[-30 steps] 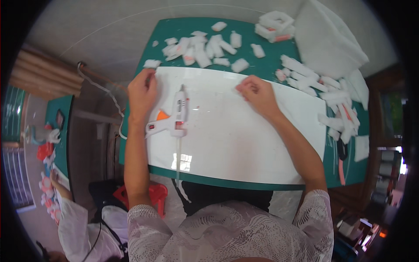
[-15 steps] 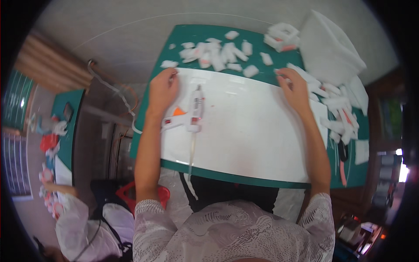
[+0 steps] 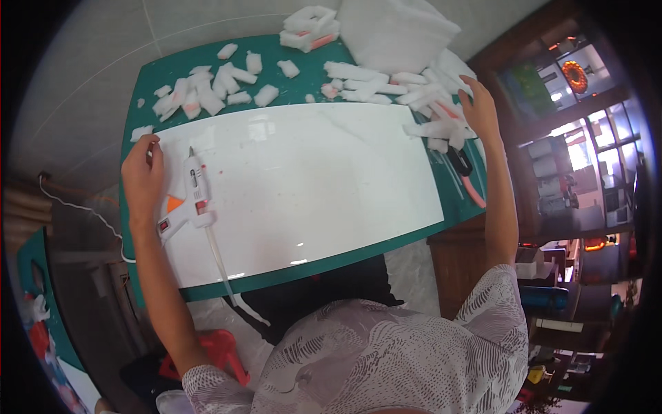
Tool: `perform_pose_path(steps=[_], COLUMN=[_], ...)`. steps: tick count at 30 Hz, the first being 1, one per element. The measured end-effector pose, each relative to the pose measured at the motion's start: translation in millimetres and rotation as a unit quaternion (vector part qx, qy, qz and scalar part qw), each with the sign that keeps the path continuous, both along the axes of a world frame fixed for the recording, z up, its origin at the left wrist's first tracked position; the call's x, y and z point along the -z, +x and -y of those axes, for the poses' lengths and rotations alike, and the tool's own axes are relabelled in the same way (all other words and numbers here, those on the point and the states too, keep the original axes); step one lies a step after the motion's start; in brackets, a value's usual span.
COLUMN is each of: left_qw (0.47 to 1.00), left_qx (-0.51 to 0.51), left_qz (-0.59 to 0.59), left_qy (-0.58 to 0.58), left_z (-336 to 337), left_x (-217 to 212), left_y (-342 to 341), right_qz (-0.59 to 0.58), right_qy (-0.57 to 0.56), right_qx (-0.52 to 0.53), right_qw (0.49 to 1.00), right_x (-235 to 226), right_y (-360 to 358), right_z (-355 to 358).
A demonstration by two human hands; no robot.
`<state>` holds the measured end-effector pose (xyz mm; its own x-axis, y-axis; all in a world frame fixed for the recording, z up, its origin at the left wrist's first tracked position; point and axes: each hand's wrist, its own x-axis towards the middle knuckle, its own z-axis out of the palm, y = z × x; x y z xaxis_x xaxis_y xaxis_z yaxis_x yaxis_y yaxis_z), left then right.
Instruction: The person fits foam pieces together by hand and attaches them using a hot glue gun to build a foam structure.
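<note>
My left hand rests at the left edge of a white board, its fingers curled in; whatever they hold is hidden. Just beyond its fingertips lies a small white fluffy piece. Beside that hand, a white glue gun with an orange trigger lies on the board, a long glue stick trailing from its back end. Over at the right edge of the table, my right hand is open, thumb and fingers apart, next to a pile of white padding strips. Nothing shows between its fingers.
Small white padding pieces are scattered across the green tabletop. At the back stand a padding ring shape and a large white padding sheet. A pink-handled tool lies at right. A red stool is below.
The view has swung to the right. My right hand has gone from the board's far right corner to the strips at the table's right edge, its fingers spreading. My left hand stays by the board's left edge.
</note>
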<state>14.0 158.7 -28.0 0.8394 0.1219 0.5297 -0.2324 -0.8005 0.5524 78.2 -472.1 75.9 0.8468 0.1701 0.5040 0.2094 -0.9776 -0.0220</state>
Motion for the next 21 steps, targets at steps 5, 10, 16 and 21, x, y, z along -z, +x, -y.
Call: perform_pose_path(steps=[5, 10, 16, 21], left_qw=[1.0, 1.0, 0.999, 0.999], left_qx=[0.014, 0.009, 0.006, 0.017], left_qz=[0.003, -0.014, -0.043, -0.031], left_qy=[0.002, -0.02, -0.033, -0.025], left_z=[8, 9, 11, 13], left_x=[4, 2, 0, 0], left_y=[4, -2, -5, 0], right_qz=[-0.164, -0.252, -0.259, -0.194], right_qy=[0.061, -0.091, -0.104, -0.105], right_qx=[-0.022, -0.071, -0.035, -0.026], right_qw=[0.984, 0.961, 0.96, 0.975], right_x=[-8, 24, 44, 32], right_y=[-31, -43, -35, -19], right_z=[29, 22, 2, 26])
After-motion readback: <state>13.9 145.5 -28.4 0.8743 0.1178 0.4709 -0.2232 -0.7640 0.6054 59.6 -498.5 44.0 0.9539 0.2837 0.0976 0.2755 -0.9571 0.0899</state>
